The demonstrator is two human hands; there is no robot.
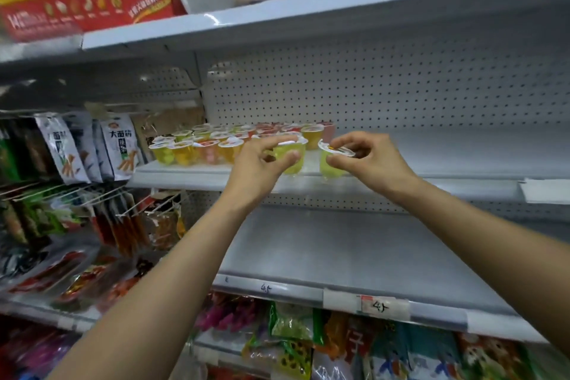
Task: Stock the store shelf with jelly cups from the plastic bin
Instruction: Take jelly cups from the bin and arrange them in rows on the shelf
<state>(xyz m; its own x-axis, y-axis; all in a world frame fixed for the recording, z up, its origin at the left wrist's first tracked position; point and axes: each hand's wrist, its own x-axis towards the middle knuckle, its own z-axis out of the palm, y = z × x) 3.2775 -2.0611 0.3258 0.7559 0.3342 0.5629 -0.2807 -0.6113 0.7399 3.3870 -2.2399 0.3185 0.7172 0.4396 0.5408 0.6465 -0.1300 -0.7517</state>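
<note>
Two bare forearms reach up and forward from the lower corners, converging toward the middle. The left hand (pixel 262 163) curls its thumb and fingers round a green jelly cup (pixel 294 167). The right hand (pixel 370 160), wrist bent, pinches a second green jelly cup (pixel 328 170) at its rim.

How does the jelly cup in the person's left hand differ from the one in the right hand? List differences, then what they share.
The left hand wraps the left cup round its side, mostly hiding its lid; the right hand pinches the right cup at its lid rim, lid showing. The left cup sits beside the stocked cups; the right cup stands apart. Both are yellow-green, at the shelf front.
</note>
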